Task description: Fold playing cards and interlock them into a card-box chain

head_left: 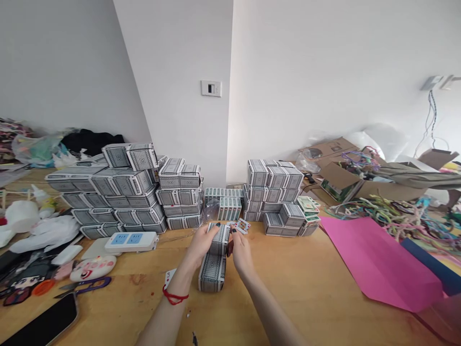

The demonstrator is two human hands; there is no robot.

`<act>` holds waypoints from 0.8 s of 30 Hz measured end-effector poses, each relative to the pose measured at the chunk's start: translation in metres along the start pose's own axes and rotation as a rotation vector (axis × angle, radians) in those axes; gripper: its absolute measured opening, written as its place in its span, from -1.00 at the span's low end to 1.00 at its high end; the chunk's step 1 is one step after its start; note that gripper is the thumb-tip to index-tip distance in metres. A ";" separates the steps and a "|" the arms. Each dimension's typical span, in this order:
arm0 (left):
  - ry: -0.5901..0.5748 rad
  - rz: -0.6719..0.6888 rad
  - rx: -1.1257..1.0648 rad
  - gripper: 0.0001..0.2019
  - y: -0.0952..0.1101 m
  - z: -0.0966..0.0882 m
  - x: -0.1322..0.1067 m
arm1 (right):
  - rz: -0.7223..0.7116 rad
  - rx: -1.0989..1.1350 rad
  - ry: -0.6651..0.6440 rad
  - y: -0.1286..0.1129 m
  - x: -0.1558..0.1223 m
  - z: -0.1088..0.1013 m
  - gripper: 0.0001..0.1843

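Observation:
My left hand (202, 244) is closed round a grey patterned card box (219, 239) held just above the wooden table (295, 283). My right hand (240, 250) pinches the box's right side, with a few face-up playing cards (240, 225) fanned above its fingers. A second grey card box (212, 273) lies flat on the table right under both hands. A single card (169, 277) lies beside my left wrist, which wears a red string.
Stacks of grey card boxes (122, 197) stand at the back left and another stack (275, 192) at the back right. A white power strip (131, 241), scissors (84, 286) and a phone (43, 322) lie at left. Pink paper (374, 262) and coloured cords (389, 211) fill the right.

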State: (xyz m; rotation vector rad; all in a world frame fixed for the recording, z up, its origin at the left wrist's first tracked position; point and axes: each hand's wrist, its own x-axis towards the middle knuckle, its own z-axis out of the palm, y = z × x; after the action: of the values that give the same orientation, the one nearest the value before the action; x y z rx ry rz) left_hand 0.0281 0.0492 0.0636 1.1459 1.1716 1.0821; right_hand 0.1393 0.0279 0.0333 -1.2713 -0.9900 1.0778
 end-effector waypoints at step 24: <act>0.270 0.040 -0.573 -0.89 0.022 -0.021 0.001 | 0.153 0.467 -0.392 -0.040 0.000 -0.035 -0.55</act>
State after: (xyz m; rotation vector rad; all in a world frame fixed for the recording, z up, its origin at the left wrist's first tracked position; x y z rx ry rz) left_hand 0.0067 0.0546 0.0843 0.5895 0.9459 1.5139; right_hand 0.1759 0.0204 0.0707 -0.7759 -0.8617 1.6106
